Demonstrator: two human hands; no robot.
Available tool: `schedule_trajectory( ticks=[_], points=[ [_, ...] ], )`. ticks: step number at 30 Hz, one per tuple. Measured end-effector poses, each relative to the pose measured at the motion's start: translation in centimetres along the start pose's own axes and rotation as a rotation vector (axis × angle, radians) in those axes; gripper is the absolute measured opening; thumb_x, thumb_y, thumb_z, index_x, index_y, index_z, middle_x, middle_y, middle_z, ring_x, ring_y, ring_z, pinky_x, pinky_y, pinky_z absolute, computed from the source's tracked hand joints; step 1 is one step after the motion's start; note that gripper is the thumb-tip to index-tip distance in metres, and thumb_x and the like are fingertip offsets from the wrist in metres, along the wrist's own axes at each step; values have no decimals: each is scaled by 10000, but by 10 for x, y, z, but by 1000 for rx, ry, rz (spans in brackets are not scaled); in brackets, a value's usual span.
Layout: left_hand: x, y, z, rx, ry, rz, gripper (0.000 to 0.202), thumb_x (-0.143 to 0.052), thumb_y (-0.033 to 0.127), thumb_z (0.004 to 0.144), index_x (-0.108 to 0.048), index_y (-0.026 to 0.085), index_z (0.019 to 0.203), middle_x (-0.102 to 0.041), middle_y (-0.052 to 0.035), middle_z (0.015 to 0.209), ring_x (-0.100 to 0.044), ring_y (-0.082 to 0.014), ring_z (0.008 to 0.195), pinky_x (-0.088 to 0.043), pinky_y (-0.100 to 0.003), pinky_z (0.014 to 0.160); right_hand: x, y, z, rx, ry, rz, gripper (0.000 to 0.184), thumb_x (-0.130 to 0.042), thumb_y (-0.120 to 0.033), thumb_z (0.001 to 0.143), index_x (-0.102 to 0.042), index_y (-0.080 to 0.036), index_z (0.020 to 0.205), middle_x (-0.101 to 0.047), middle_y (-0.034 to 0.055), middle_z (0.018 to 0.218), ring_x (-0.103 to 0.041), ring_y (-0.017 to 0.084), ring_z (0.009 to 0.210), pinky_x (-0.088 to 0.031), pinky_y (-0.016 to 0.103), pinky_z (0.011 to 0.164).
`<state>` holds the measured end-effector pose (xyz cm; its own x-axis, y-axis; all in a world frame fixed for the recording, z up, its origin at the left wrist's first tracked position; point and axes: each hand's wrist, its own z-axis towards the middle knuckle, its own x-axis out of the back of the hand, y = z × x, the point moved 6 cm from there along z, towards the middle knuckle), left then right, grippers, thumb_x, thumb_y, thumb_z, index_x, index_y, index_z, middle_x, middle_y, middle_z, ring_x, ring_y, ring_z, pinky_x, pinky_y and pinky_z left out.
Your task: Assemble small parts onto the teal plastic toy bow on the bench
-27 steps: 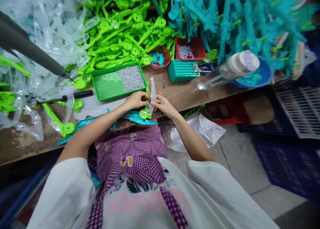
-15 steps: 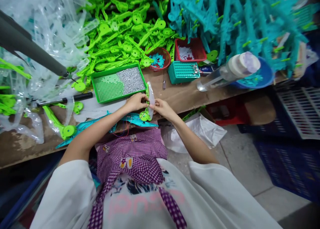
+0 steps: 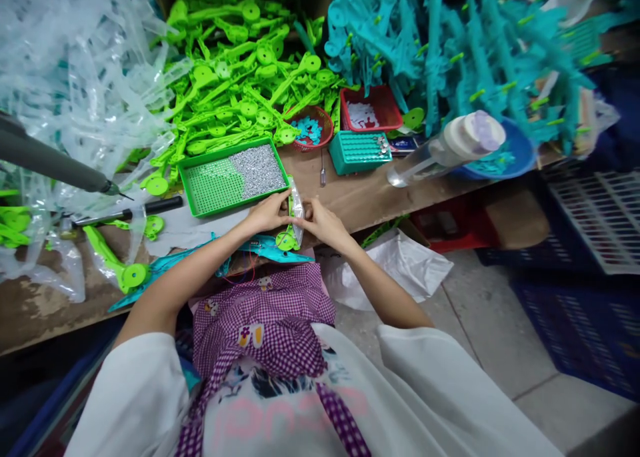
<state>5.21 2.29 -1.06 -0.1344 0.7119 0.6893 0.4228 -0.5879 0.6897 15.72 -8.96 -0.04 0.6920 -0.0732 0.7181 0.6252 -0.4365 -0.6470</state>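
Observation:
My left hand (image 3: 268,212) and my right hand (image 3: 320,220) meet at the front edge of the wooden bench (image 3: 365,194). Together they grip a lime-green plastic part (image 3: 287,239) with a round disc end and a clear plastic piece (image 3: 297,210) pressed against it. A teal plastic part (image 3: 273,248) with thin red wire lies just under my hands. Right behind my left hand sits a green tray (image 3: 215,187) half filled with small silver screws (image 3: 257,170).
Heaps of lime-green parts (image 3: 235,84), teal parts (image 3: 450,50) and clear plastic pieces (image 3: 75,77) fill the back of the bench. A teal box (image 3: 357,152), two red baskets (image 3: 370,107), a screwdriver (image 3: 323,172), a bottle (image 3: 445,147) and a grey powered screwdriver (image 3: 55,164) stand around.
The clear piece, held upright between my hands before, has been brought down against the green part. Both hands have closed in tighter on the two pieces.

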Motion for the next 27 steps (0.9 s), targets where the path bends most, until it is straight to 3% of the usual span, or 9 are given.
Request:
schedule_trajectory(
  ticks=[3,6,8,12,16,23,27],
  points=[
    [0,3,0,3,-16,-17,883,-712,474,787,-314,152,1507,-615,-150,1194,-587,-301,1097,-459,-390,929,5,-7,2,153,39,-93,703,-541,-590,858,-401,-223,1441,-484,170,1423,-496,352,1291,-451,511,983],
    [0,3,-1,29,-24,-12,876,-700,458,798,-297,159,1516,-604,-147,1197,-575,-310,1118,-456,-408,944,1,-8,4,204,-2,-171,614,-496,-531,902,-424,-257,1446,-412,127,1518,-389,386,1365,-376,608,1024],
    [-1,2,-1,48,-29,9,852,-688,417,806,-294,172,1520,-593,-143,1198,-571,-312,1123,-454,-413,947,0,-7,6,198,22,-167,538,-499,-481,908,-502,-243,1390,-494,127,1458,-446,382,1307,-379,614,1003],
    [-2,1,-1,71,-28,29,836,-677,374,800,-296,203,1524,-579,-130,1191,-579,-308,1100,-457,-412,942,0,-2,11,134,168,81,467,-555,-379,853,-571,-200,1284,-665,123,1183,-634,251,952,-490,440,877],
    [-2,0,-1,73,-27,23,845,-681,380,786,-293,250,1525,-578,-114,1185,-583,-314,1090,-463,-416,931,-5,7,10,-22,267,259,579,-634,-343,751,-509,-195,1297,-698,87,1046,-610,170,674,-506,362,731],
    [-4,0,1,75,-50,22,866,-668,380,782,-269,223,1535,-567,-118,1192,-568,-314,1109,-452,-406,940,-2,4,11,-56,261,171,517,-666,-407,719,-578,-198,1184,-709,88,964,-646,219,757,-495,406,786],
    [-5,1,0,88,-65,18,864,-666,374,786,-270,205,1536,-560,-131,1209,-563,-314,1111,-447,-405,945,-2,5,7,-82,306,222,528,-664,-417,730,-585,-187,1198,-701,80,947,-624,193,704,-507,389,768]
  ],
)
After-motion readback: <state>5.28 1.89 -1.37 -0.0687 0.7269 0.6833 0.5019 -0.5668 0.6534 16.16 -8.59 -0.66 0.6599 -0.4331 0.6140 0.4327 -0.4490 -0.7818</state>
